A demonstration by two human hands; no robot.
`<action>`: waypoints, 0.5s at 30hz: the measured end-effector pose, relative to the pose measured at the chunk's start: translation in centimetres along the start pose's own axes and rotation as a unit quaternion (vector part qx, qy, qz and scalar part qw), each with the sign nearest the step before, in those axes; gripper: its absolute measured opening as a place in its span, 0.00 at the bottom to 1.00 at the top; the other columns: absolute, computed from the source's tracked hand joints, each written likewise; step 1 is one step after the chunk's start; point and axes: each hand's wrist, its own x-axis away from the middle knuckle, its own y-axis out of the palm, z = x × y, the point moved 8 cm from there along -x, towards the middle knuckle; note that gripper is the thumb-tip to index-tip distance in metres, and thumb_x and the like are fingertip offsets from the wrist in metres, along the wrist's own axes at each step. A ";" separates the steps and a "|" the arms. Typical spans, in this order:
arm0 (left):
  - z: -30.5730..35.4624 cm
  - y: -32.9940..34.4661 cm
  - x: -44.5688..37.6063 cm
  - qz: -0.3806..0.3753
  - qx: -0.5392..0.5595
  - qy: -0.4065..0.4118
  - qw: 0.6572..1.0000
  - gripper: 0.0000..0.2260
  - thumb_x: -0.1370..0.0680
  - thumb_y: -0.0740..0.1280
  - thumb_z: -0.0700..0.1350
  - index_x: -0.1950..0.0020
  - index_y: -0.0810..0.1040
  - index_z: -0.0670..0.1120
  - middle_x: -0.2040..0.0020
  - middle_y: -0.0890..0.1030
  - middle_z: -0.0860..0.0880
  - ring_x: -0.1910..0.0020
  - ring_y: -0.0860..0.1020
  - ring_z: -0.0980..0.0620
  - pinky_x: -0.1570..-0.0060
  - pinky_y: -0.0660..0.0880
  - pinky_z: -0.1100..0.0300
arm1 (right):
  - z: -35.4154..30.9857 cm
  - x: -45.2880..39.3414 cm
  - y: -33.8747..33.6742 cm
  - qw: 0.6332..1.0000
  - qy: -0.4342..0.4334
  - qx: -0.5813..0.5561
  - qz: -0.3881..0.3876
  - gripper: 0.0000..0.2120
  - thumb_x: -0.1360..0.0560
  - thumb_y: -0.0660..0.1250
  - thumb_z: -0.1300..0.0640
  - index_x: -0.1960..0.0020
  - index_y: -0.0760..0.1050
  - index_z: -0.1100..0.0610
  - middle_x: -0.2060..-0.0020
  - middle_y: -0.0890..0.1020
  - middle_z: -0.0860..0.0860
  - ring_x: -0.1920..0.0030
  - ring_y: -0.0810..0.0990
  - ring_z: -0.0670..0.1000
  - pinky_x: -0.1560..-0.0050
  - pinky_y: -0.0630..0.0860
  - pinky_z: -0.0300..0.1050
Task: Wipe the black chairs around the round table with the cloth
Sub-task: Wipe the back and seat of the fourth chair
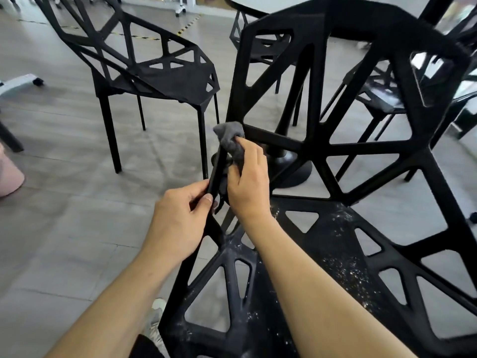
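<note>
Two hands are at work on the nearest black chair (333, 228), which stands right in front of us with its latticed seat speckled with pale dust. Our left hand (178, 218) clamps thumb and fingers around the chair's left side bar (215, 174), steadying it. Just beyond, our right hand (247, 182) pinches the grey cloth (229, 138) and presses it against the upper end of that same bar, where it joins the backrest frame. The hands sit close together, the right a little farther and higher.

The bar's long axis rises from near-left, at the seat, up and away to the backrest corner, so we judge that the next strokes should run along that line, with the right hand leading and the left bracing below. The dusty seat, nearer and to the right, looks not yet wiped.

Beyond, a second black chair (154, 71) stands to the far left on the grey floor (64, 151), with a third chair (382, 99) seen through our backrest. The round table (268, 3) shows at the far edge, its black pedestal (291, 166) behind the cloth.
</note>
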 end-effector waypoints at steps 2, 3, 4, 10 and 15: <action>0.1 0.1 0.2 0.005 -0.012 0.001 1.000 0.14 0.18 0.65 0.41 0.41 0.83 0.58 0.59 0.86 0.58 0.56 0.84 0.58 0.48 0.79 0.56 | 3.0 2.5 -0.2 0.997 0.069 0.030 -0.014 0.18 0.23 0.62 0.65 0.34 0.71 0.55 0.39 0.75 0.51 0.41 0.72 0.52 0.40 0.71 0.46; 0.1 0.1 0.2 0.011 -0.017 0.000 1.000 0.13 0.18 0.65 0.41 0.42 0.83 0.56 0.59 0.85 0.58 0.56 0.84 0.56 0.49 0.80 0.54 | 4.8 4.0 -0.3 0.992 0.107 0.052 -0.034 0.17 0.23 0.62 0.63 0.35 0.70 0.55 0.40 0.75 0.51 0.42 0.72 0.53 0.41 0.72 0.51; 0.0 0.1 0.2 0.016 -0.021 -0.003 1.000 0.12 0.18 0.64 0.41 0.43 0.83 0.55 0.59 0.85 0.58 0.56 0.84 0.53 0.49 0.80 0.51 | 6.3 5.1 -0.5 0.987 0.135 0.071 -0.058 0.15 0.22 0.61 0.62 0.36 0.70 0.55 0.41 0.75 0.52 0.43 0.73 0.55 0.43 0.73 0.53; 0.4 0.1 0.3 0.015 -0.020 -0.002 1.000 0.12 0.19 0.64 0.40 0.46 0.81 0.58 0.59 0.86 0.57 0.55 0.84 0.53 0.45 0.80 0.48 | 6.1 3.6 -1.3 0.978 0.173 0.069 -0.098 0.10 0.19 0.59 0.59 0.38 0.69 0.55 0.45 0.75 0.53 0.47 0.76 0.57 0.52 0.70 0.49; 1.2 -0.1 0.3 0.020 -0.081 0.037 0.996 0.13 0.19 0.64 0.41 0.44 0.84 0.56 0.63 0.84 0.55 0.60 0.82 0.54 0.59 0.76 0.62 | 0.2 1.3 0.1 0.997 0.056 -0.056 -0.006 0.19 0.19 0.62 0.60 0.28 0.70 0.54 0.38 0.73 0.46 0.37 0.70 0.44 0.39 0.62 0.26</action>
